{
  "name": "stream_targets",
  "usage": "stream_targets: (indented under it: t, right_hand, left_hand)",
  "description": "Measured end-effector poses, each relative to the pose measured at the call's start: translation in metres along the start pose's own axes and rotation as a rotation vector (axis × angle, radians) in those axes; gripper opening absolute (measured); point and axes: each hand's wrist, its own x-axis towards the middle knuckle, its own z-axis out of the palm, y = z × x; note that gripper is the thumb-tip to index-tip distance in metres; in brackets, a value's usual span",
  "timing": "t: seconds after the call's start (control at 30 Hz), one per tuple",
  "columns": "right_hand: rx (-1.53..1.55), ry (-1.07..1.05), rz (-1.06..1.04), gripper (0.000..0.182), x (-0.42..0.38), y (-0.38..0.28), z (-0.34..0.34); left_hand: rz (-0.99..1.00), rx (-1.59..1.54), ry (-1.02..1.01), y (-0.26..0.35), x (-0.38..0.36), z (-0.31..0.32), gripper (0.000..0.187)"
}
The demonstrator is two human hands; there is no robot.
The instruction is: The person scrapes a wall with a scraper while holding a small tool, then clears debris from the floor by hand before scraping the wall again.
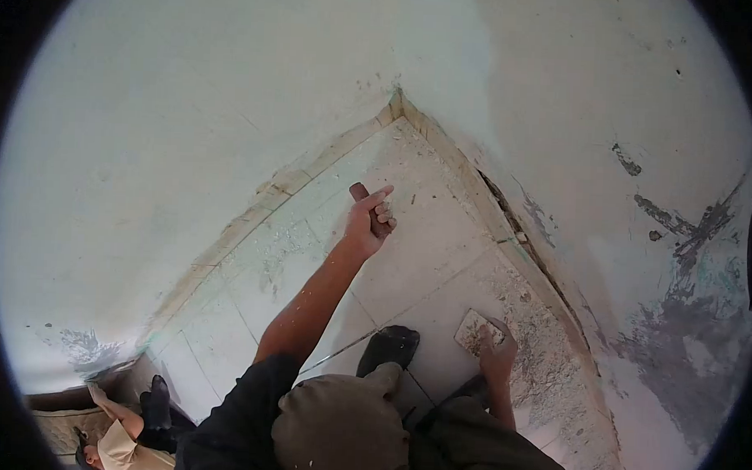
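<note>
My left hand (372,221) is closed around a short reddish-brown bar or handle (358,191), with one finger stretched out along the floor toward the corner. It is over the dusty floor tiles (425,253). My right hand (498,353) grips the edge of a small square plate (469,331) with crumbly, light-brown material on it. The plate is low over the floor, right of my dark shoe (391,347). Whether the brown piece has a blade or head cannot be made out.
Two pale walls meet at a corner (399,103), with a rough brown strip along their base. Loose rubble (538,340) lies along the right wall, beside a crack (517,227). At the lower left, another person (132,450) reaches toward the wall.
</note>
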Motion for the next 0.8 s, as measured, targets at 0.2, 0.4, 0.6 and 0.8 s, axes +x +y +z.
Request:
stream_targets:
  t: [0.2,0.4,0.6,0.8]
  right_hand:
    - [-0.078,0.052,0.036,0.025,0.004,0.008,-0.005]
    - [-0.137,0.101,0.024,0.026,0.007,0.017,-0.015]
    - [-0.150,0.173,0.120,0.028,0.014,0.010,-0.026]
    - [-0.147,0.222,0.039,0.030,0.018,0.020,-0.036]
  left_hand:
    - [0.005,0.025,0.022,0.001,0.001,-0.002,0.041]
    - [0.012,0.016,0.040,0.001,0.004,-0.006,0.041]
    - [0.005,0.003,0.060,0.002,0.002,-0.005,0.040]
    - [-0.002,-0.014,0.046,0.003,0.003,-0.006,0.039]
